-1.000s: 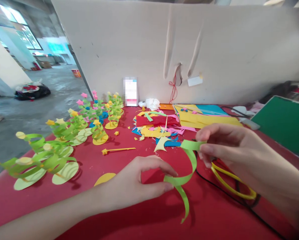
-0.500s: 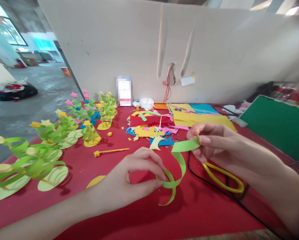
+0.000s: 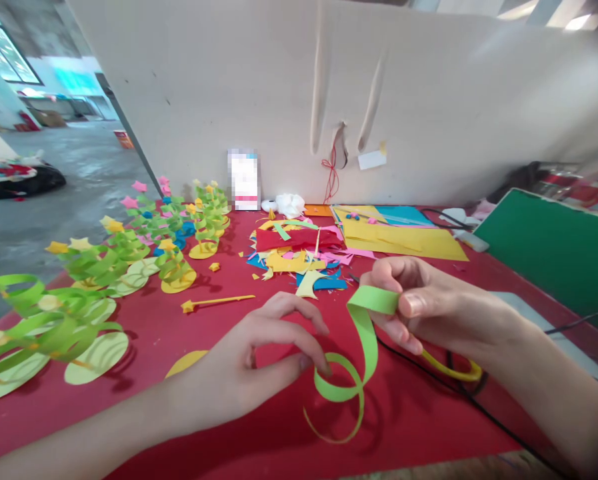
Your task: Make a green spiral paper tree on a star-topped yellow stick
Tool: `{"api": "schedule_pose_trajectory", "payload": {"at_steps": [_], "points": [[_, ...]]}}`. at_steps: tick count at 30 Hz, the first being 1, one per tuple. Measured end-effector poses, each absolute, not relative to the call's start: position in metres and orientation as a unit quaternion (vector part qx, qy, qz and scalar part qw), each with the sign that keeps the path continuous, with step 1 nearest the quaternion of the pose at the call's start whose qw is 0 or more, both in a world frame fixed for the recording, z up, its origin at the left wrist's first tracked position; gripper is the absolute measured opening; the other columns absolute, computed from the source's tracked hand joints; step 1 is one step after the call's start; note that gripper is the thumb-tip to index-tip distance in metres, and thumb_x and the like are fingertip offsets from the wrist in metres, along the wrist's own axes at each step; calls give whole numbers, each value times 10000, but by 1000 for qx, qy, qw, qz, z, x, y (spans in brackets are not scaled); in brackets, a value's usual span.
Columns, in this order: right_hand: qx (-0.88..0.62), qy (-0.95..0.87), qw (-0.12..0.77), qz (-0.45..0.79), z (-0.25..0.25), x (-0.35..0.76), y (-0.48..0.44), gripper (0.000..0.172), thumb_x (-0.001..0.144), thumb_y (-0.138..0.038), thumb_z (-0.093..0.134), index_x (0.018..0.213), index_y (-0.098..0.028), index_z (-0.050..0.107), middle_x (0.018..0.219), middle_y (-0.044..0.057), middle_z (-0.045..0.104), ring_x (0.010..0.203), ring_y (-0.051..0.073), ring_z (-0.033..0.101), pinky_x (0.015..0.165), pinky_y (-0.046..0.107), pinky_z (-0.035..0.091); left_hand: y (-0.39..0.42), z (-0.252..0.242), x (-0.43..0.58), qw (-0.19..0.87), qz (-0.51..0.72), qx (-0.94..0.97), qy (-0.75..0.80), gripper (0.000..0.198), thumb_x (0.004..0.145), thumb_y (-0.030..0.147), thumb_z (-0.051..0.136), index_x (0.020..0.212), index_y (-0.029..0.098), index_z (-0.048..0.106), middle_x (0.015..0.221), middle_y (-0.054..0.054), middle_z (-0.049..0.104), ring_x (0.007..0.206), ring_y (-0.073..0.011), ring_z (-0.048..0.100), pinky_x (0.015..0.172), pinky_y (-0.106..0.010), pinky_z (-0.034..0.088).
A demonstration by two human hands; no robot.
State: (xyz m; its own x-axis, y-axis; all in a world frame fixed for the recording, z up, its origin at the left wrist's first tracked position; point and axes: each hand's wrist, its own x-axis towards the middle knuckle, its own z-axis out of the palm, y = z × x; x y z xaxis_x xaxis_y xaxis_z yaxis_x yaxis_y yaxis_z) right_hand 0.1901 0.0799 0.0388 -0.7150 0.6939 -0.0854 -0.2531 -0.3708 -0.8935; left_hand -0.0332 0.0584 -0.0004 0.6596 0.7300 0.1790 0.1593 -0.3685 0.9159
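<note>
A curling green paper strip (image 3: 363, 347) hangs between both hands over the red table (image 3: 229, 427). My right hand (image 3: 429, 307) is closed, pinching the strip's upper end between thumb and fingers. My left hand (image 3: 263, 360) is closed too, with thumb and fingertips gripping the strip lower down where it loops. The strip's loose tail curls under the loop and touches the table. Yellow-handled scissors (image 3: 453, 370) lie under my right hand, partly hidden by it.
Several green spiral paper trees with star tops (image 3: 99, 267) stand along the left. A pile of coloured paper scraps (image 3: 299, 250) and yellow and blue sheets (image 3: 403, 237) lie near the back board. A yellow star stick (image 3: 213, 303), a black cable (image 3: 483, 410) and a green board (image 3: 553, 247) are nearby.
The strip has curled tighter into a loop, its tail now lower near the table. My left hand slid along it and both hands shifted slightly left.
</note>
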Motion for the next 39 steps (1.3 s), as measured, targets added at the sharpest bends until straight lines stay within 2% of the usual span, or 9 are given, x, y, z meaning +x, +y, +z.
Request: {"api": "schedule_pose_trajectory", "payload": {"at_steps": [3, 7, 11, 20, 26, 32, 39], "points": [[-223, -472, 286, 804, 39, 189, 79, 57, 720, -173, 655, 684, -175, 610, 590, -24, 641, 469, 46, 567, 466, 112, 441, 58, -2, -33, 483, 307, 766, 292, 215, 849, 116, 458, 857, 237, 635, 1026, -15, 494, 1004, -148, 508, 892, -239, 392], [-223, -470, 283, 806, 40, 189, 77, 20, 716, -150, 646, 722, -167, 638, 621, -21, 636, 503, 51, 590, 452, 101, 448, 59, -7, -34, 462, 341, 753, 321, 298, 862, 128, 456, 1071, 324, 535, 1109, 28, 486, 1106, -128, 434, 950, -202, 338], [-221, -476, 281, 804, 39, 191, 77, 51, 709, -127, 651, 744, -163, 645, 657, -34, 605, 553, 56, 605, 482, 111, 477, 61, -10, -37, 451, 356, 740, 349, 323, 864, 149, 469, 1110, 358, 483, 1175, 65, 465, 1172, -113, 368, 977, -169, 293], [-230, -471, 253, 813, 18, 180, 82, 144, 691, -61, 663, 760, -141, 564, 670, -25, 600, 417, 1, 507, 342, 45, 374, 53, -4, -32, 438, 370, 753, 324, 209, 852, 210, 517, 1034, 311, 533, 1054, 31, 494, 1060, -126, 445, 921, -197, 345], [-280, -464, 251, 802, 11, 167, 74, 194, 659, -29, 671, 752, -142, 544, 637, -20, 627, 409, 14, 505, 339, 57, 375, 53, -3, -32, 449, 355, 753, 325, 133, 823, 246, 568, 948, 288, 548, 998, 35, 491, 986, -120, 481, 890, -215, 362], [-302, -469, 271, 785, 11, 165, 73, 182, 662, -60, 680, 747, -142, 542, 614, -43, 584, 397, 6, 472, 344, 65, 382, 53, -3, -32, 447, 350, 752, 334, 32, 812, 247, 580, 824, 241, 551, 966, 32, 482, 961, -110, 487, 869, -204, 362], [-309, -490, 320, 750, 16, 168, 77, 96, 737, -109, 639, 777, -149, 562, 570, -69, 504, 423, 5, 432, 369, 71, 402, 55, 1, -30, 440, 346, 754, 344, 107, 831, 225, 542, 728, 201, 526, 914, 19, 487, 896, -108, 503, 805, -196, 387]]}}
